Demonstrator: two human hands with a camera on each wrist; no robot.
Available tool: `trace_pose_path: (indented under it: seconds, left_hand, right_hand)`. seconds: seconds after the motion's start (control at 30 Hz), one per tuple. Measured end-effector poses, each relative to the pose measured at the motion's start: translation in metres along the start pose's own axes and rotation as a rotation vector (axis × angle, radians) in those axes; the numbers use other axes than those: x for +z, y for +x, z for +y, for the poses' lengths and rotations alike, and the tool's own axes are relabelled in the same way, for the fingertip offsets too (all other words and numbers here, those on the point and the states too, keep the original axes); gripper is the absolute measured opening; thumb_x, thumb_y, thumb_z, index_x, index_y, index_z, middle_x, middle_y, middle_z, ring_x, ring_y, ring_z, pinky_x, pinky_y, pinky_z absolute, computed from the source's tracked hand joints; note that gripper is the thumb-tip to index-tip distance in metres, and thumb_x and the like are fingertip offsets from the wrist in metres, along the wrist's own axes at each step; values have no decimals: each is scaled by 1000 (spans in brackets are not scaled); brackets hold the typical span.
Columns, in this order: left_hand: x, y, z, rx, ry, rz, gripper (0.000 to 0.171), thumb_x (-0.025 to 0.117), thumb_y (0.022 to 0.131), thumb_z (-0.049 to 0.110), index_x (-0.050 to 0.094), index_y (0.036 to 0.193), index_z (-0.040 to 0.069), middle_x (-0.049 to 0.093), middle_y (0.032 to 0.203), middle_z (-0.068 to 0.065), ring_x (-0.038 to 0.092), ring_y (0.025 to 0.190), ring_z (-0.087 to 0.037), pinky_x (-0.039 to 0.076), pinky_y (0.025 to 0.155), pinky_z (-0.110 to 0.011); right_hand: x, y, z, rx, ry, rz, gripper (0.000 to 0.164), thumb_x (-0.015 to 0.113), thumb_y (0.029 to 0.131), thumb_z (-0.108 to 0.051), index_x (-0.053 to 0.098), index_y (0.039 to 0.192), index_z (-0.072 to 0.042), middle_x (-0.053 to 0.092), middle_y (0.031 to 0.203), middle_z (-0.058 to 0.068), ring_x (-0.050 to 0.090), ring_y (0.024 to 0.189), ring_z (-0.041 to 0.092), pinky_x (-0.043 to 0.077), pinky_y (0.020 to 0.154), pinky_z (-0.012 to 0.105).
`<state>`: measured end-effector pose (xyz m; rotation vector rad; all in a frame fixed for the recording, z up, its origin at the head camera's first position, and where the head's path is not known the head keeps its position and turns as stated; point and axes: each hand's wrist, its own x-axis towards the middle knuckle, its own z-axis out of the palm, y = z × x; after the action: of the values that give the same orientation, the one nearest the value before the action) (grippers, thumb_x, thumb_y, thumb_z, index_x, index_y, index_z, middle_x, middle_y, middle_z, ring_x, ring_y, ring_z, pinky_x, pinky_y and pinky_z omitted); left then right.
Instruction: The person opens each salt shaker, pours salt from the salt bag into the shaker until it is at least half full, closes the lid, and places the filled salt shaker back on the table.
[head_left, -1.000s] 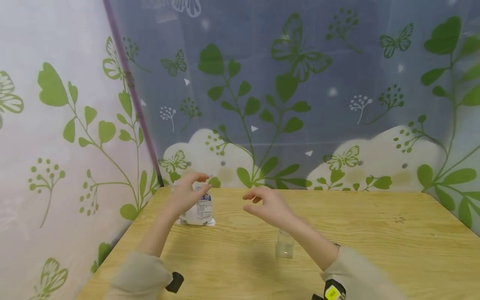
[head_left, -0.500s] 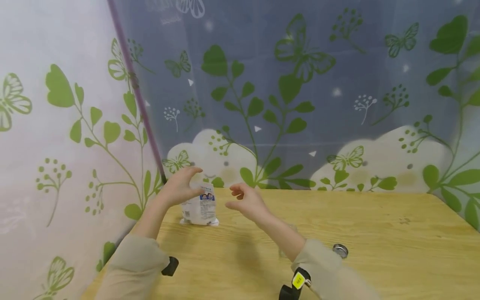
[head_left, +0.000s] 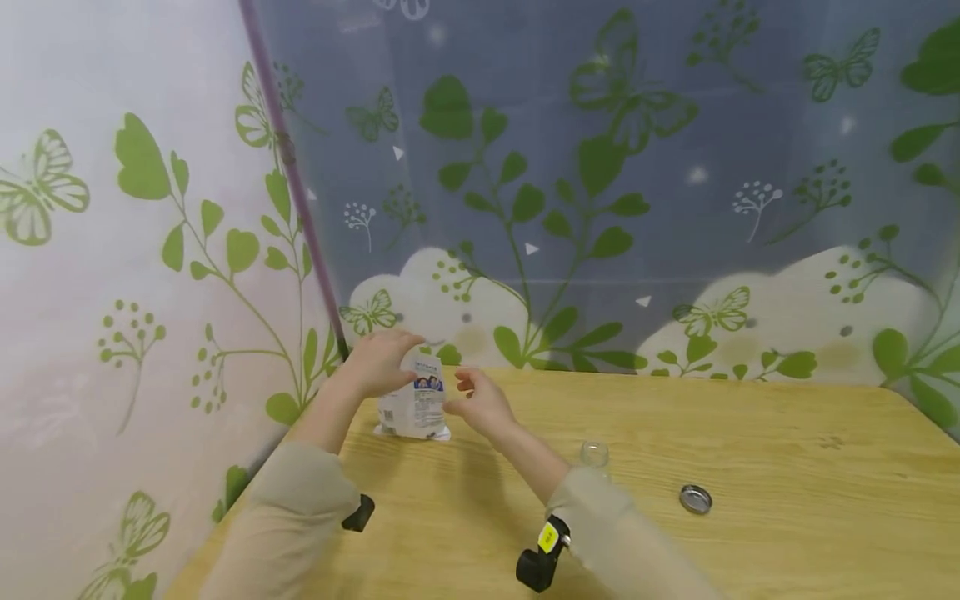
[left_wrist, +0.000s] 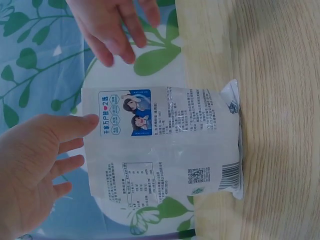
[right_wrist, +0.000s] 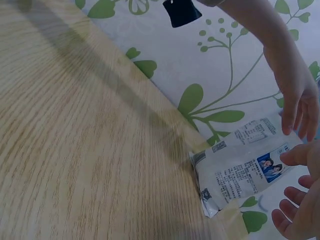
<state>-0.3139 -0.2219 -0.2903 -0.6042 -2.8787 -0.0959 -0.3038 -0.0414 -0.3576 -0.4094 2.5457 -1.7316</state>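
Observation:
A white printed plastic bag [head_left: 420, 400] [left_wrist: 165, 145] stands upright at the far left of the table. My left hand [head_left: 377, 364] [left_wrist: 35, 170] is at the bag's upper left. Its thumb tip overlaps the top edge in the left wrist view, and whether it touches cannot be told. My right hand [head_left: 483, 404] [right_wrist: 302, 200] reaches in from the right, fingers spread and slightly bent. Its thumb overlaps the bag's corner in the right wrist view, while no grip shows. Neither hand holds anything.
A clear glass jar [head_left: 595, 457], partly hidden by my right sleeve, stands on the wooden table [head_left: 787, 450]. Right of it lies a round metal lid [head_left: 696, 499]. Patterned curtains border the table at the left and back.
Both hands have come nearer the bag, the right one moving left. The lid has come into sight from behind the right arm. The view has shifted slightly.

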Motion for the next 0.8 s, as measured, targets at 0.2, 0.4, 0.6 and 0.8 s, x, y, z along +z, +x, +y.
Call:
trace_pose_path:
  seconds: [0.2, 0.4, 0.6, 0.8]
  left_hand:
    - [3, 3, 6, 20, 67, 10, 45, 70, 81, 18, 56, 122, 5, 57, 120, -16, 50, 113, -35, 35, 96, -52]
    - [5, 4, 6, 36, 109, 30, 30, 69, 81, 11, 62, 110, 5, 61, 108, -13, 55, 102, -32, 43, 88, -46]
    - [7, 4, 6, 77, 141, 55, 9, 63, 83, 6, 68, 90, 5, 63, 84, -7, 61, 80, -25, 50, 71, -36]
    - [8, 5, 5, 118, 167, 93, 5, 63, 83, 7, 67, 81, 8, 63, 74, -4, 60, 70, -22, 49, 63, -34]
  right_hand:
    - [7, 11, 13, 2, -85, -29, 52, 70, 78, -9, 50, 124, 5, 56, 115, 21, 53, 104, 36, 46, 82, 45]
    - [16, 15, 26, -18, -137, -54, 49, 70, 77, -7, 52, 120, 7, 58, 111, 24, 55, 101, 36, 46, 81, 44]
    - [22, 15, 37, -27, -142, -101, 49, 68, 77, -7, 52, 121, 7, 58, 109, 23, 55, 100, 35, 47, 81, 44]
    - [26, 14, 42, -56, -158, -122, 49, 67, 78, -9, 52, 123, 4, 58, 110, 23, 55, 99, 35, 47, 77, 45]
